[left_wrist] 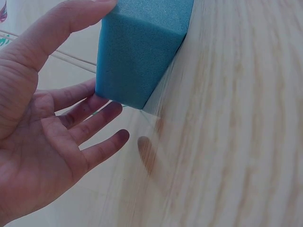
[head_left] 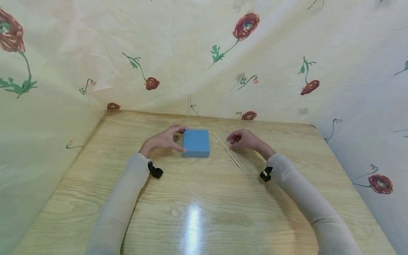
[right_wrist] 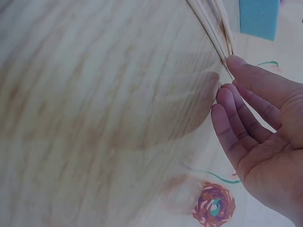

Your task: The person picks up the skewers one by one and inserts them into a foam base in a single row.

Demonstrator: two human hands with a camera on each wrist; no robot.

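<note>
Dial centred on the block, twelve o'clock farthest from me.

Item: my left hand (head_left: 164,139), at nine o'clock. Arm enters from seven; thumb on the block's near edge, index finger at its far-left corner, gripping it between them; lower fingers spread loosely.
Item: my right hand (head_left: 245,140), at three o'clock. Arm enters from five; fingers bent, thumb and index tips at the sticks. I cannot tell whether they pinch one.
Item: one square blue foam block (head_left: 196,141), flat on the table, between my hands.
Item: two thin pale wooden sticks (head_left: 189,113), upright at the block's half-past-ten corner, close beside my left fingertips.
Item: several loose pale wooden sticks (head_left: 228,152), lying partly crossed, running eleven to five, between block and right hand.
Item: black wrist devices (head_left: 155,171), one per wrist, below beige sleeves (head_left: 121,202).
Item: light wood-grain table (head_left: 178,198), glare streak (head_left: 192,226) at six.
Item: cream cloth with red flowers (head_left: 191,42), enclosing the table from nine through twelve to three.
</note>
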